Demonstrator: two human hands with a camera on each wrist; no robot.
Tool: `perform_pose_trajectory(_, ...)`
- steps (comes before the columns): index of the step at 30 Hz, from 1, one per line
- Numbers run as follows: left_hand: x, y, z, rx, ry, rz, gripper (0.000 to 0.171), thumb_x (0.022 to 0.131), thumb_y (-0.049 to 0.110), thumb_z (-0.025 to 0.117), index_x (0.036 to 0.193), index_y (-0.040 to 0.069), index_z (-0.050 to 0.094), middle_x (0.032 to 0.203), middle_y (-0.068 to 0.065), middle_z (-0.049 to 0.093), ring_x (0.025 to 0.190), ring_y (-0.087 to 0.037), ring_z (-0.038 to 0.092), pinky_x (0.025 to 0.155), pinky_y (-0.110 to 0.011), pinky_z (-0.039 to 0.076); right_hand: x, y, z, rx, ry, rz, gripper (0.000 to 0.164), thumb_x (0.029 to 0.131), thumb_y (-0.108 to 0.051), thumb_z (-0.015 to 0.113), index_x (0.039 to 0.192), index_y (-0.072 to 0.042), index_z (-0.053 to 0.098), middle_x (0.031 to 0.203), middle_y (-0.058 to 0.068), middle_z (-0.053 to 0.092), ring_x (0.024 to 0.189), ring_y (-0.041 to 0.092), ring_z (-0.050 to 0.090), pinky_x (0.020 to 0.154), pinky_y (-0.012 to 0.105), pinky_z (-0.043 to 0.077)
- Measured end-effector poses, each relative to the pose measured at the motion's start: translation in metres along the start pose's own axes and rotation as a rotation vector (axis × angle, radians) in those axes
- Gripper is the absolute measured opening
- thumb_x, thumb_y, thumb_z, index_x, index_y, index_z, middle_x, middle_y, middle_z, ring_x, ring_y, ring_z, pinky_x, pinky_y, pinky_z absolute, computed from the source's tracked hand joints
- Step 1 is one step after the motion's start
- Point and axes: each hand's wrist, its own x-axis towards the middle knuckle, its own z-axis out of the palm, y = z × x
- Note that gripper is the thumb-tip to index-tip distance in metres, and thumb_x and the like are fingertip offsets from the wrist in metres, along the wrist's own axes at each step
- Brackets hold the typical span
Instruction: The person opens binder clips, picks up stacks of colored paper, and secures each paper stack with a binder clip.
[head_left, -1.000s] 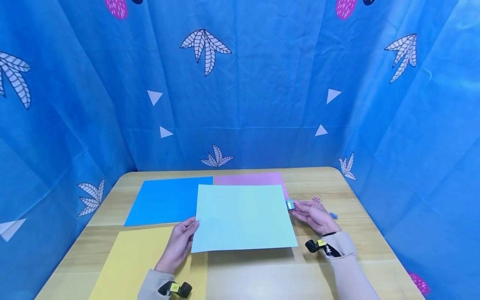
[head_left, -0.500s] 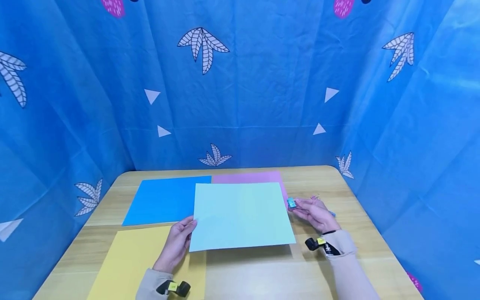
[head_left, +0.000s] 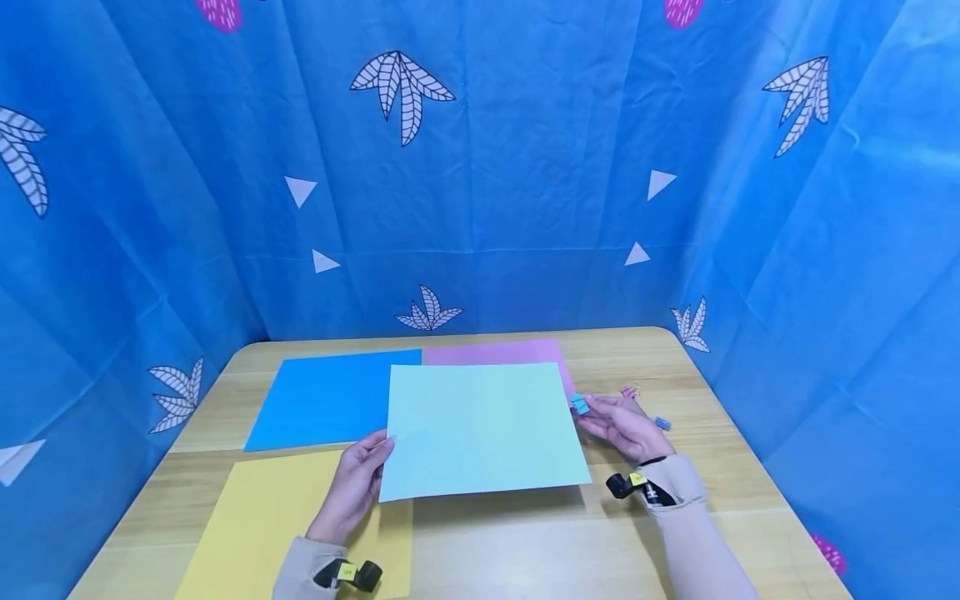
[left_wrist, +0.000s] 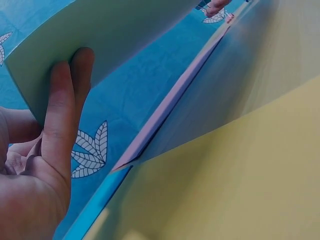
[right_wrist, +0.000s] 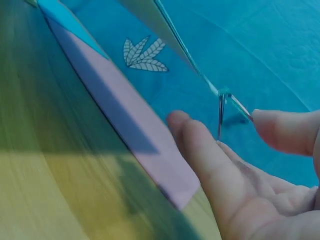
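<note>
A pale green sheet of paper (head_left: 483, 429) is held up above the table. My left hand (head_left: 358, 477) pinches its left edge, thumb on top and fingers beneath, as the left wrist view shows. At the sheet's right edge, my right hand (head_left: 626, 427) holds a teal binder clip (head_left: 580, 404) between thumb and fingers. In the right wrist view the binder clip (right_wrist: 225, 94) meets the sheet's edge (right_wrist: 182, 47), with its wire handles toward the thumb and fingers. Whether the clip bites the paper, I cannot tell.
On the wooden table (head_left: 510, 554) lie a blue sheet (head_left: 330, 400), a pink sheet (head_left: 491, 353) partly covered from view, and a yellow sheet (head_left: 255, 521). A pink clip (head_left: 628, 391) and a small blue clip (head_left: 663, 423) lie by the right hand. A patterned blue curtain (head_left: 540, 167) surrounds the table.
The teal clip has turned in my right fingers and come closer to the sheet's right edge. The small blue clip shows more fully. My left hand keeps its pinch.
</note>
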Motion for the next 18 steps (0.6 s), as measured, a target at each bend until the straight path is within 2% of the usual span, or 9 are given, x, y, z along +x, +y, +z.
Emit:
perform_pose_trajectory(6,0.0,0.001,0.0,-0.01,0.01,-0.006,0.048,0.106,0.017,0.058,0.146,-0.007,0.045,0.064,0.014,0.048,0.045,0.0,0.031,0.04,-0.014,0.025,0.0,0.0,-0.009,0.053,-0.094,0.021,0.025,0.109,-0.005,0.046,0.122,-0.004,0.068,0.116,0.007,0.075,0.111,0.017,0.072,0.104,0.03,0.057)
perform_pose_trajectory(13,-0.001,0.001,-0.001,-0.005,0.002,0.002,0.05,0.106,0.018,0.058,0.148,-0.007,0.043,0.066,0.014,0.049,0.046,0.0,0.032,0.041,-0.014,0.026,-0.005,-0.004,-0.019,0.08,-0.287,-0.01,0.038,0.108,0.006,0.037,0.124,-0.003,0.071,0.128,0.01,0.073,0.123,0.02,0.069,0.113,0.035,0.049)
perform_pose_trajectory(16,-0.001,0.002,-0.001,-0.003,-0.003,0.006,0.052,0.106,0.018,0.058,0.148,-0.007,0.042,0.066,0.014,0.049,0.046,0.0,0.032,0.041,-0.014,0.027,-0.005,-0.004,-0.021,0.048,-0.326,-0.018,0.035,0.109,0.004,0.038,0.125,-0.002,0.069,0.13,0.012,0.072,0.125,0.022,0.069,0.114,0.036,0.048)
perform_pose_trajectory(18,-0.001,0.002,-0.001,-0.003,-0.003,0.006,0.052,0.106,0.018,0.058,0.148,-0.007,0.043,0.066,0.014,0.049,0.046,0.0,0.032,0.041,-0.014,0.027,-0.005,-0.005,-0.022,0.022,-0.318,-0.024,0.033,0.11,0.0,0.04,0.125,-0.003,0.069,0.129,0.011,0.073,0.124,0.023,0.069,0.112,0.035,0.05)
